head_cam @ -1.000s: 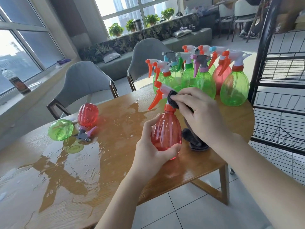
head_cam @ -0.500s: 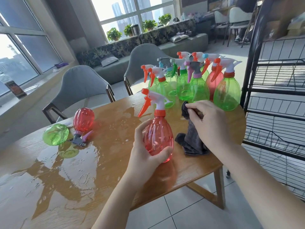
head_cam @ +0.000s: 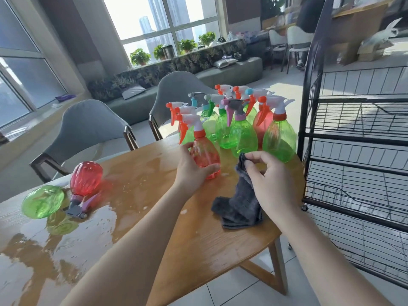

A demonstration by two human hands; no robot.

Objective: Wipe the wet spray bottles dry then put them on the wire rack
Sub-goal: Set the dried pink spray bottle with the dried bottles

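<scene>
My left hand (head_cam: 191,171) grips a red spray bottle (head_cam: 205,152) with a white and orange trigger head, standing upright on the wooden table (head_cam: 154,217) beside the cluster of several upright green and red spray bottles (head_cam: 245,129). My right hand (head_cam: 270,184) pinches the top of a grey cloth (head_cam: 239,206) whose lower part lies on the table. A red bottle (head_cam: 86,178) and a green bottle (head_cam: 43,204) lie on their sides at the left in a puddle. The black wire rack (head_cam: 357,151) stands to the right of the table.
Water pools over the left and near part of the table. Two grey chairs (head_cam: 88,131) stand behind it. The rack's shelves hold nothing that I can see. A bench seat with cushions and potted plants runs along the windows. A person sits at the far right.
My left hand carried the red bottle away from me and set it by the cluster. My right hand took the cloth off the trigger head and lowered it onto the table.
</scene>
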